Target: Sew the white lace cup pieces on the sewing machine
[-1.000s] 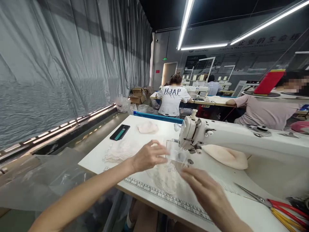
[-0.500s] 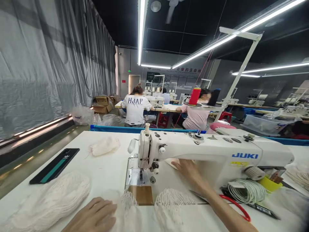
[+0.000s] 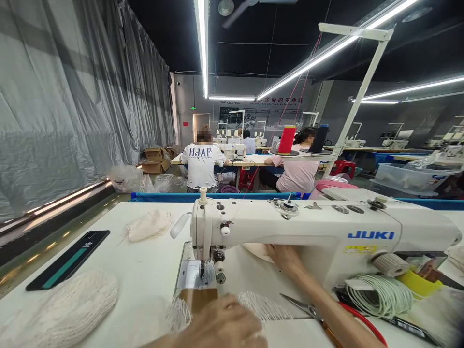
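My right hand (image 3: 285, 257) reaches under the arm of the white sewing machine (image 3: 290, 220). Its fingers are curled at the edge of a cream fabric piece (image 3: 255, 250); the fingertips are partly hidden. Smeared by motion, my left hand (image 3: 226, 325) hovers low in front of the needle area, over white stringy fringe (image 3: 263, 304). What its fingers do is unclear. More fringe (image 3: 178, 313) shows to its left, beside a brown plate (image 3: 197, 298). Scissors (image 3: 300, 305) lie partly beneath my right forearm.
A large white fringe bundle (image 3: 78, 302), a black-and-green phone-like slab (image 3: 68, 261) and a small cream cloth pile (image 3: 149, 225) lie left. Coiled pale cord (image 3: 379, 296) and a yellow container (image 3: 422, 282) sit right. Co-workers (image 3: 203, 164) sit ahead at other machines.
My left hand has moved right, from the table to in front of the machine over the fringe. My right hand's fingers have curled at the cream piece. The view has shifted slightly.
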`<state>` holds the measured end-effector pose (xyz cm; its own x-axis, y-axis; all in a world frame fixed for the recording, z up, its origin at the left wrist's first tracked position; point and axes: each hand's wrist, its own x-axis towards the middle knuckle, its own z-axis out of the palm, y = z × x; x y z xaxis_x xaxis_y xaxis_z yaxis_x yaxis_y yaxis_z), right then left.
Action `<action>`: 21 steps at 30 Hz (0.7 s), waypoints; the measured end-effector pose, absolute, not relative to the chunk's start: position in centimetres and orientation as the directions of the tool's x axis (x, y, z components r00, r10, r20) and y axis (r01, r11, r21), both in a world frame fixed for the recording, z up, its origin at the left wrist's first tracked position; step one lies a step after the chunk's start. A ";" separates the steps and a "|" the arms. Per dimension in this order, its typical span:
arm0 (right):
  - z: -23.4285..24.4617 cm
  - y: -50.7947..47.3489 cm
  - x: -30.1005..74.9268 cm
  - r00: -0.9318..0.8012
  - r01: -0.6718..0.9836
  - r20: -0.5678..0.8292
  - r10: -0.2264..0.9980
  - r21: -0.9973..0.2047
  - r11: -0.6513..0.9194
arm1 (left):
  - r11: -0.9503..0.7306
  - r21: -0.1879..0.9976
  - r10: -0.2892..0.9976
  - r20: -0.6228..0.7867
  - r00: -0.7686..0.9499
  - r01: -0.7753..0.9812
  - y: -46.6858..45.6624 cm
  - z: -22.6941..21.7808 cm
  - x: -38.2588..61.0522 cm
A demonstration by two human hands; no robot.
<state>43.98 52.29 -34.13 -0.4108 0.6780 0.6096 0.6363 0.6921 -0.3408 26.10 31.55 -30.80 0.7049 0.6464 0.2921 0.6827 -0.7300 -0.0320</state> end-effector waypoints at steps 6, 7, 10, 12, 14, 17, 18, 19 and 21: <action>-33.0 47.6 46.3 -0.385 0.508 0.706 0.595 -0.376 0.775 | -0.509 0.065 0.857 0.133 0.498 0.858 40.1 -29.4 30.3; -32.5 46.2 47.1 -0.385 0.488 0.707 0.593 -0.389 0.781 | -0.471 0.096 0.880 0.116 0.460 0.877 41.2 -29.5 30.4; -30.5 42.2 49.9 -0.347 0.467 0.688 0.637 -0.462 0.754 | -0.413 0.168 0.911 0.089 0.403 0.895 42.9 -29.9 30.6; -29.1 39.9 51.6 -0.323 0.462 0.661 0.678 -0.515 0.722 | -0.399 0.220 0.917 0.113 0.383 0.890 42.4 -29.5 30.9; -27.9 38.3 52.8 -0.346 0.450 0.619 0.705 -0.550 0.704 | -0.407 0.278 0.913 0.155 0.377 0.870 40.9 -28.4 31.6; -26.9 36.8 53.2 -0.413 0.427 0.548 0.727 -0.589 0.687 | -0.476 0.504 0.875 0.193 0.444 0.721 37.1 -26.4 33.3; -26.8 36.4 53.0 -0.427 0.417 0.530 0.733 -0.604 0.680 | -0.477 0.657 0.856 0.197 0.477 0.584 35.7 -25.8 33.9; -26.7 35.9 52.8 -0.438 0.404 0.513 0.738 -0.621 0.671 | -0.451 0.753 0.849 0.196 0.492 0.479 34.4 -25.3 34.4; -26.6 34.8 52.4 -0.461 0.376 0.474 0.750 -0.662 0.649 | -0.377 0.843 0.864 0.171 0.473 0.384 32.2 -24.5 35.1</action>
<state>52.41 34.80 -26.56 -0.4610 0.7501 0.4742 0.3755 0.6491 -0.6616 35.08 32.17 -24.54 0.4729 0.8644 0.1709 0.3844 -0.3769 0.8427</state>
